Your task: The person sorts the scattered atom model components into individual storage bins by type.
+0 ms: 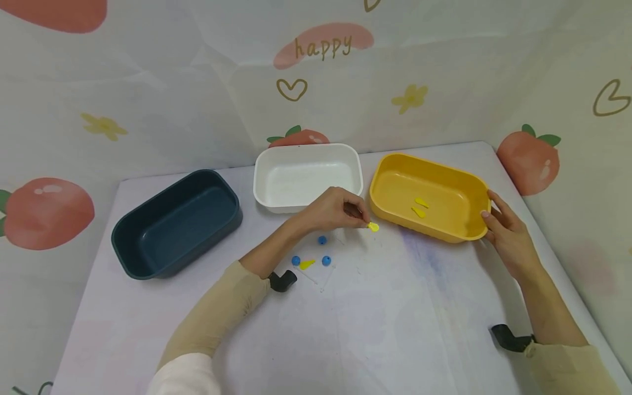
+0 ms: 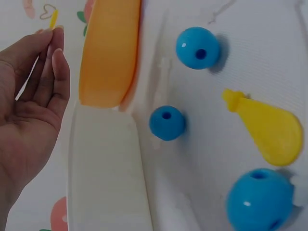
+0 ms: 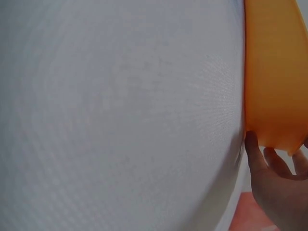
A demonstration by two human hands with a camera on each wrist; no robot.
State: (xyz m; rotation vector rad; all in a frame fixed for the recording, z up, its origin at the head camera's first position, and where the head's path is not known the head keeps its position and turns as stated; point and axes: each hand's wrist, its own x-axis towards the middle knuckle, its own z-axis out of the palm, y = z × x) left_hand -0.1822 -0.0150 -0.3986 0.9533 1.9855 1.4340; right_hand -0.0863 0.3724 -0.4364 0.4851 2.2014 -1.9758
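Note:
My left hand (image 1: 336,211) pinches a small yellow teardrop-shaped piece (image 1: 373,226) between thumb and fingertips, just in front of the yellow bin (image 1: 474,233). In the left wrist view the piece (image 2: 54,19) pokes up past the fingertips. My right hand (image 1: 511,238) grips the right end of the yellow bin, thumb at the rim and fingers against the outer wall. Inside that bin lie two yellow pieces (image 1: 418,212). Another yellow teardrop piece (image 2: 274,127) rests on the table among three blue beads (image 2: 197,48) with holes.
A white bin (image 1: 271,209) stands at the back middle, beside the yellow one. To the left sits a dark blue bin (image 1: 197,247), set at an angle. Thin clear strips (image 1: 307,276) lie near the beads. A printed cloth (image 1: 197,109) hangs behind the table.

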